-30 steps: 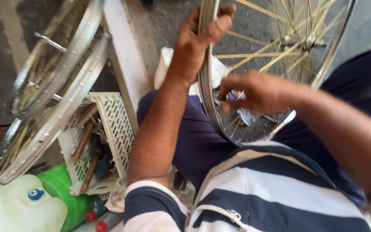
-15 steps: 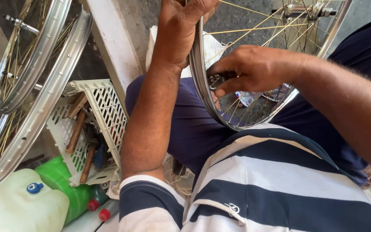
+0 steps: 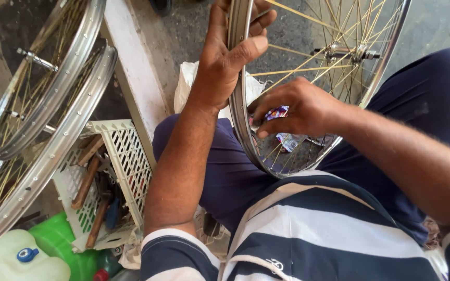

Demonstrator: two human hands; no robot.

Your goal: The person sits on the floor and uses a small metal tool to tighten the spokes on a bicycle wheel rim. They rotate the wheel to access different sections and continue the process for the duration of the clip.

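Wheel rim (image 3: 240,119) top cut off; right hand (image 3: 298,106) hides tool.

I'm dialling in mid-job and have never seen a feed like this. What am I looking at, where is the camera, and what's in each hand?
There is no machine here: a person works with two bare hands. The single camera sits on that person's head and looks down over a navy-and-white striped shirt and their lap.

The left hand has its grip on the rim of a silver spoked bicycle wheel standing upright on the lap. The right hand presses a small crumpled colourful wrapper or cloth against the rim's inner side; what it is exactly I cannot tell.

To the left, two more silver spoked wheels lean together, beside a white plastic crate of wooden-handled tools, a green container and a white jug with a blue cap.
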